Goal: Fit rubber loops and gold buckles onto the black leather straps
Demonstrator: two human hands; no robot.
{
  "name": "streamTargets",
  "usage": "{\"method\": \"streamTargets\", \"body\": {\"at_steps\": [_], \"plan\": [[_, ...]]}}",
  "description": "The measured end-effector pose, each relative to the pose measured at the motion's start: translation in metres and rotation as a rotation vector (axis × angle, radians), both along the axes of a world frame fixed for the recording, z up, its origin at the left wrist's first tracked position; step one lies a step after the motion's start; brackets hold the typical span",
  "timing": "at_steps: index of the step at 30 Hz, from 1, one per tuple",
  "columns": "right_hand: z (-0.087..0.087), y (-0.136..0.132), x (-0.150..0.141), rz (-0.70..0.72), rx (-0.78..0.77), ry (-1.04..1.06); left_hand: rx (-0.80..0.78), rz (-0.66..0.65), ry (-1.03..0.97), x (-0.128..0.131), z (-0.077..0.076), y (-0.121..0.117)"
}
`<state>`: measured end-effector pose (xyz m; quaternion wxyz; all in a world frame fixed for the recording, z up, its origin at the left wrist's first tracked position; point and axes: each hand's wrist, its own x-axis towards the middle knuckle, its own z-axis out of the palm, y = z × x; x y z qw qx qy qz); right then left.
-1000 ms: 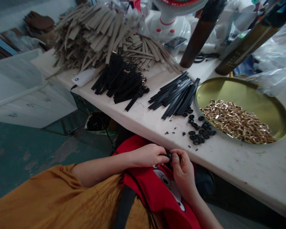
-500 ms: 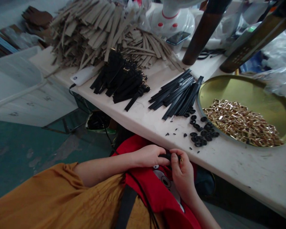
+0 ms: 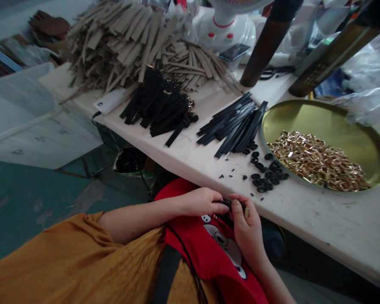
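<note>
A black strap (image 3: 225, 204) stretches between my two hands, over my lap at the table's front edge. My left hand (image 3: 205, 202) pinches one end of it. The other end is gripped by my right hand (image 3: 244, 215), where a small gold buckle (image 3: 246, 212) shows between the fingers. Part of the strap is covered by my fingers. On the table beyond lie flat black strips (image 3: 232, 124), a cluster of small black rolled loops (image 3: 266, 179) and a heap of black straps with gold buckles (image 3: 164, 101).
A round gold tray (image 3: 329, 110) holding many gold metal pieces (image 3: 316, 158) stands at the right. Grey-beige strips (image 3: 120, 42) are piled at the back left, near a white phone-like device (image 3: 109, 101). Two dark posts (image 3: 266, 50) rise behind. A red apron (image 3: 209, 261) covers my lap.
Both hands have shifted slightly to the right with the strap. The gold buckle in my right hand shows more clearly now, and the view has moved a little.
</note>
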<state>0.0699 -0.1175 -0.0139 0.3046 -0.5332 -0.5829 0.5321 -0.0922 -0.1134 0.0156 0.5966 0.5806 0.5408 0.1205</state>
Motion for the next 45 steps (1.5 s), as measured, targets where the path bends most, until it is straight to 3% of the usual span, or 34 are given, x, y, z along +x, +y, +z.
{"method": "streamTargets", "body": {"at_steps": [3, 9, 13, 18, 21, 24, 26, 29, 33, 38, 41, 43, 45], "plan": [[0.0, 0.0, 0.0, -0.001, -0.007, -0.017, 0.035, -0.017, 0.04, 0.0, 0.001, -0.001], [0.005, 0.001, 0.003, 0.027, -0.148, 0.108, -0.172, 0.057, -0.208, -0.002, 0.008, -0.006], [0.004, -0.004, 0.0, -0.032, -0.2, 0.148, -0.133, 0.072, -0.18, 0.002, 0.002, -0.008], [-0.005, -0.008, -0.003, -0.035, -0.07, 0.022, 0.005, -0.006, 0.025, 0.001, -0.002, -0.007], [-0.01, -0.008, -0.002, -0.01, 0.085, -0.109, -0.015, -0.042, 0.038, 0.001, -0.002, -0.006], [-0.013, -0.004, -0.001, -0.01, 0.267, -0.295, -0.119, 0.052, -0.076, 0.006, -0.007, -0.006], [-0.013, 0.0, -0.001, -0.017, 0.297, -0.336, -0.172, 0.135, -0.118, 0.008, -0.012, -0.005], [-0.008, 0.009, -0.001, 0.065, 0.109, -0.2, -0.211, 0.167, -0.123, 0.004, -0.014, -0.002], [0.007, 0.019, 0.005, 0.256, -0.244, 0.019, -0.236, 0.063, -0.159, -0.011, -0.007, 0.004], [0.015, 0.021, 0.011, 0.318, -0.368, 0.085, -0.304, 0.081, -0.286, -0.017, -0.003, 0.004], [0.007, 0.015, 0.008, 0.268, -0.229, -0.033, -0.229, 0.033, -0.156, -0.012, -0.008, 0.003], [-0.001, 0.01, 0.003, 0.222, -0.06, -0.157, -0.107, -0.017, 0.033, -0.009, -0.009, 0.003], [-0.007, 0.007, 0.0, 0.213, 0.01, -0.198, 0.022, -0.079, 0.196, -0.008, -0.009, 0.004]]}}
